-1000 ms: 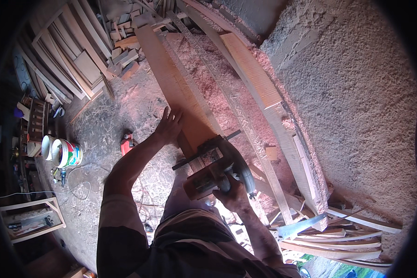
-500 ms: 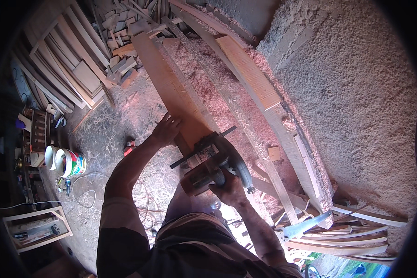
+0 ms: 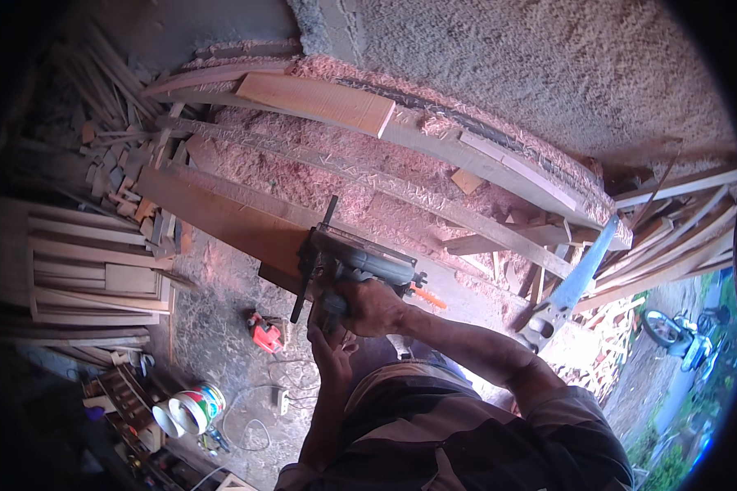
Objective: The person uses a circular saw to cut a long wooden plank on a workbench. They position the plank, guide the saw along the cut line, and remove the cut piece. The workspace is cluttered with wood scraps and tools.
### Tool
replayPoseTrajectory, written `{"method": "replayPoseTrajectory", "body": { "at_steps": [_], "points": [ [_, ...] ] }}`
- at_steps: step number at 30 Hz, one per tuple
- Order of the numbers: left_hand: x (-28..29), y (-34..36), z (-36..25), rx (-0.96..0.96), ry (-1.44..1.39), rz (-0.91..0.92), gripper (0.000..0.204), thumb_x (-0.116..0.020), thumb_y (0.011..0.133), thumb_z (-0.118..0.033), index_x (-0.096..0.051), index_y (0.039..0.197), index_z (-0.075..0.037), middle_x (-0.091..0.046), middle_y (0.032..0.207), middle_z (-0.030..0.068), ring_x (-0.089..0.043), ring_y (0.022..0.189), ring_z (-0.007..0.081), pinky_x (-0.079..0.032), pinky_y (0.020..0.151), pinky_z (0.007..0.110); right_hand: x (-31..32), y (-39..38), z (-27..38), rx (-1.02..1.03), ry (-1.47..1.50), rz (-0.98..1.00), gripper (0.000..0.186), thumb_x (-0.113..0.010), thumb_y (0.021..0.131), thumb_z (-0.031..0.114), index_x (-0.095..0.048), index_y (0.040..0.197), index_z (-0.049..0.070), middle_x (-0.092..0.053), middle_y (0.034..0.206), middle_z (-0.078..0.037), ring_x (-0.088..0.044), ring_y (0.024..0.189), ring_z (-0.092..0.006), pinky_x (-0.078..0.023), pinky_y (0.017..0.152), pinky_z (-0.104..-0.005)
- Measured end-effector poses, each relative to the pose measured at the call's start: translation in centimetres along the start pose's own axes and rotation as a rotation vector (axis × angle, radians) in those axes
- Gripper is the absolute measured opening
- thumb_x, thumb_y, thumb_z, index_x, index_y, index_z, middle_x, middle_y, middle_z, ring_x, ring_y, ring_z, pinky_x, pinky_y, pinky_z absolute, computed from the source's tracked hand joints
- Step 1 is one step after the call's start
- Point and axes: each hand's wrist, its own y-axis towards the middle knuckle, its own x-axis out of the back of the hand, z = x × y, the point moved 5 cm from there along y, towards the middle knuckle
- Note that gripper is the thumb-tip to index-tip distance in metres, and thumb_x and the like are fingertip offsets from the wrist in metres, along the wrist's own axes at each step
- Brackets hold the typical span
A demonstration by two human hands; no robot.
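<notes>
My right hand (image 3: 373,308) is wrapped round the handle of a dark circular saw (image 3: 360,260). A long thin black rod runs crosswise through the front of the saw. The saw rests at the near end of a wide brown plank (image 3: 229,217), which stretches away to the upper left. My left hand (image 3: 332,358) is just below the saw's motor housing, close to my body. Its fingers are curled against the lower end of the housing, partly in shadow. The blade and the cut, if any, are hidden under the saw.
Beyond the plank, shavings lie among long beams (image 3: 368,176) and a shorter board (image 3: 315,102). A handsaw (image 3: 577,274) leans at right. A red power tool (image 3: 265,334), cords and white buckets (image 3: 192,409) are on the floor at lower left. Wood pieces are stacked at left; a motorbike (image 3: 688,331) stands outside.
The view has swung round to the right. My left hand has left the plank's edge and come back to the saw's motor housing. My right hand keeps hold of the saw.
</notes>
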Motion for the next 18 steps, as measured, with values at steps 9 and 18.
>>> {"method": "replayPoseTrajectory", "body": {
  "at_steps": [9,18],
  "points": [
    [-0.3,1.3,-2.5,-0.304,0.128,0.000,0.068,-0.047,0.100,-0.068,-0.055,0.134,-0.010,-0.069,0.106,-0.0008,-0.053,0.076,0.0085,-0.033,0.060,0.028,-1.1,2.3,0.2,0.001,0.006,0.022,0.066,-0.070,0.077,0.020,-0.054,0.141,0.016,-0.071,0.108,-0.026,-0.069,0.102,-0.0443,-0.057,0.087,-0.0503],
    [0.4,3.6,-4.2,-0.185,0.009,-0.065,0.068,-0.050,0.098,-0.068,-0.057,0.133,-0.010,-0.070,0.100,-0.0027,-0.051,0.067,0.0065,-0.031,0.055,0.026,-1.8,4.7,0.8,0.051,0.026,0.025,0.067,-0.072,0.076,0.023,-0.055,0.140,0.013,-0.071,0.107,-0.026,-0.069,0.101,-0.0436,-0.057,0.088,-0.0495]
  ]
}}
